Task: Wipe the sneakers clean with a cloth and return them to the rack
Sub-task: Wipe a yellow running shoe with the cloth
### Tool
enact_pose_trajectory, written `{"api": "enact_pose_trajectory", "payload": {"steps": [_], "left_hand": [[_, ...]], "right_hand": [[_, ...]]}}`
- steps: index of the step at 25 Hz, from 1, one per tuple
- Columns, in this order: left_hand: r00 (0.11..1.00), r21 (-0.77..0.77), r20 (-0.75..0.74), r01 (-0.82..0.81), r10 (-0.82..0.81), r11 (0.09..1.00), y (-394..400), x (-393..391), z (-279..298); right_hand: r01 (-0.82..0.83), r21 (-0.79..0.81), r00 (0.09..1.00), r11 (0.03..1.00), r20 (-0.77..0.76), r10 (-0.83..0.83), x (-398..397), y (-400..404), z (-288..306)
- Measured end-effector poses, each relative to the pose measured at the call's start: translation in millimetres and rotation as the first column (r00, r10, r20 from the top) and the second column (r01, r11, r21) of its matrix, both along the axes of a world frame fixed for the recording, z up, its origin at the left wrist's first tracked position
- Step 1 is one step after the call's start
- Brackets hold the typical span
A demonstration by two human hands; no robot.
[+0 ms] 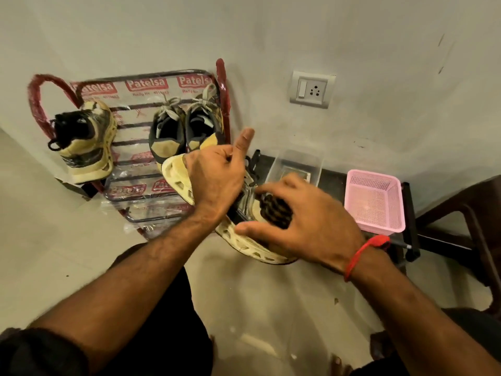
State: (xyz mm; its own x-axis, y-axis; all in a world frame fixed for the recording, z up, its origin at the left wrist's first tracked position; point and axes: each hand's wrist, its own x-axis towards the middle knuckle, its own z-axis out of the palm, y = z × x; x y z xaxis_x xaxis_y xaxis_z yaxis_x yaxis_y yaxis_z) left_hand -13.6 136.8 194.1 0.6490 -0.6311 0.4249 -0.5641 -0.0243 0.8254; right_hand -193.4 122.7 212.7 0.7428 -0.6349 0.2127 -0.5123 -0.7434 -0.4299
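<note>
Hands: left hand (217,180) grips sneaker (179,177) beside rack (135,147) edge; right hand (306,226) presses cloth (276,207) onto it.

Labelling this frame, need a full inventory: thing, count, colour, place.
rack: 1, red-wrapped ends, dark bars, printed plastic wrap; against the wall, left.
sneakers on rack: 3, cream and black; one at left, a pair at right.
held sneaker: 1, cream sole; centre, off the rack.
cloth: 1, dark patterned; on the held sneaker.
clear box: 1, transparent; on the dark stand, right of rack.
basket: 1, pink; right of the box.
socket: 1, grey; on the wall.
chair: 1, brown; far right, partly seen.
left hand: grips the sneaker's heel end.
right hand: red wrist thread; fingers press the cloth.
</note>
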Motion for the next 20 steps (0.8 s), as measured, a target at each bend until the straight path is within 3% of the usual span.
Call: {"api": "enact_pose_trajectory", "payload": {"steps": [2, 5, 8, 11, 13, 15, 16, 18, 20], "left_hand": [[0.986, 0.116, 0.166, -0.016, -0.004, 0.993, 5.7, -3.7, 11.4], [0.947, 0.310, 0.303, 0.012, -0.110, 0.951, 24.7, -9.3, 23.8], [0.775, 0.428, 0.566, 0.015, -0.281, 0.904, 48.0, -25.2, 26.7], [0.661, 0.670, 0.511, 0.094, -0.549, 0.736, 67.0, -26.3, 45.3], [0.497, 0.776, 0.557, -0.026, -0.665, 0.631, 81.0, -5.4, 57.3], [0.359, 0.771, 0.624, -0.138, -0.694, 0.622, 97.5, 19.6, 59.9], [0.340, 0.738, 0.661, -0.132, -0.669, 0.662, 105.3, 27.0, 59.0], [0.458, 0.643, 0.693, -0.044, -0.557, 0.764, 114.9, 27.5, 56.0], [0.711, 0.632, 0.519, 0.056, -0.475, 0.773, 118.5, 19.1, 53.3]], "right_hand": [[0.064, -0.185, 0.990, 0.981, -0.109, -0.085, 10.2, 21.8, -2.0], [0.139, -0.093, 0.989, 0.986, -0.037, -0.143, 14.0, 20.7, -8.4], [0.094, 0.001, 0.994, 0.996, -0.058, -0.093, 6.3, 12.1, -11.3], [0.031, -0.171, 0.999, 0.985, 0.032, -0.026, 1.1, 15.2, -29.0], [-0.016, -0.300, 0.994, 0.954, 0.099, 0.047, -7.7, 7.7, -33.2], [-0.049, -0.345, 0.975, 0.937, 0.186, 0.119, -18.0, -3.9, -30.8], [-0.057, -0.355, 0.964, 0.933, 0.222, 0.144, -21.7, -7.0, -29.3], [-0.053, -0.338, 0.949, 0.940, 0.275, 0.152, -24.0, -9.9, -31.9], [-0.048, -0.345, 0.943, 0.937, 0.293, 0.156, -22.8, -10.0, -35.3]]}}
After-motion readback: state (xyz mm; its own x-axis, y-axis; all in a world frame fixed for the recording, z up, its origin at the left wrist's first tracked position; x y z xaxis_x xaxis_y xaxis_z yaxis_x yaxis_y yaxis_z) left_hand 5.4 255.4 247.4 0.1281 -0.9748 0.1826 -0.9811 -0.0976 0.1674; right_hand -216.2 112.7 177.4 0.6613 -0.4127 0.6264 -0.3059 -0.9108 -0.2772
